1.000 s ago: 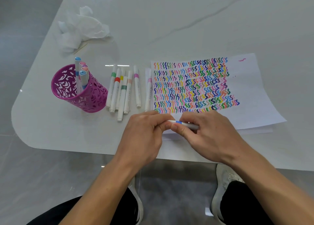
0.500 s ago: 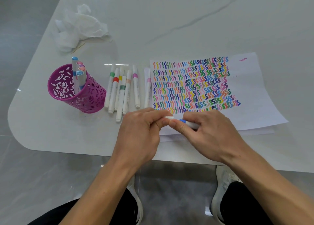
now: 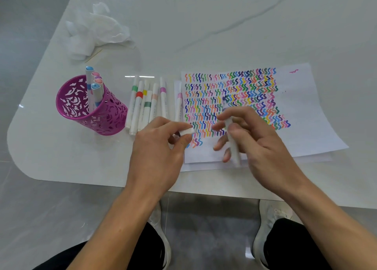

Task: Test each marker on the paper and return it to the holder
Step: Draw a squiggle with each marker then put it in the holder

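Left hand [image 3: 157, 155] fingers pinch the loose cap [image 3: 187, 131] aside; right hand [image 3: 263, 145] fingers clamp the marker [image 3: 233, 147], bared tip beyond them over the paper [image 3: 306, 114], seemingly ready for testing.

One head-worn wide-angle view, facing forward and down, close over the table [image 3: 204, 35]

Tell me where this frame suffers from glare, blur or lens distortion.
Head view: a short glare streak lies on the table beyond the loose markers; the right hand and its marker are motion-blurred, the left hand pinching the cap sharper; the wide lens seems to bow the paper's right edge; light is soft, shadows faint.
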